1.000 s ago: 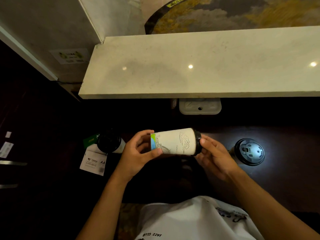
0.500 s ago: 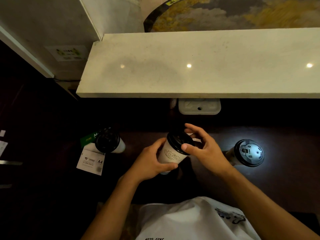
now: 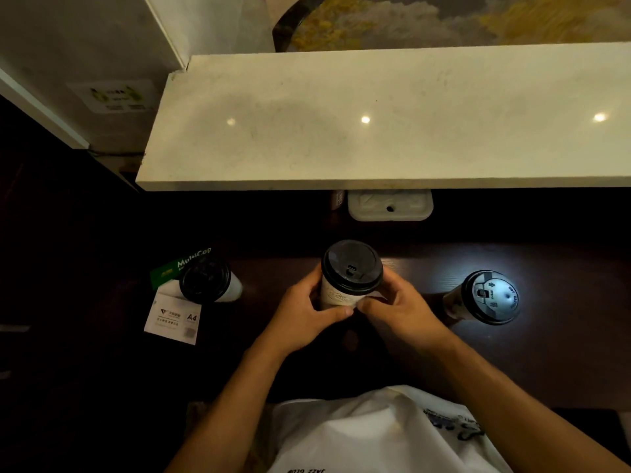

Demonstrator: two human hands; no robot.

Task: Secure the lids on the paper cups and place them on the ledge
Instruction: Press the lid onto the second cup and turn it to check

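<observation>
The cup [image 3: 336,297], sideways a second ago, now stands upright mid-frame, lid [image 3: 351,267] on, gripped by left hand [image 3: 309,314] and right hand [image 3: 397,310]; ledge next.

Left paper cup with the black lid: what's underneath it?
The left white paper cup stands on a white A4 paper pack with a green end. The part of the pack under the cup is hidden.

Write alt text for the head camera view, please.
Both hands, left and right, hold an upright paper cup with a black lid. Two more lidded cups stand beside it below the bare ledge.
</observation>
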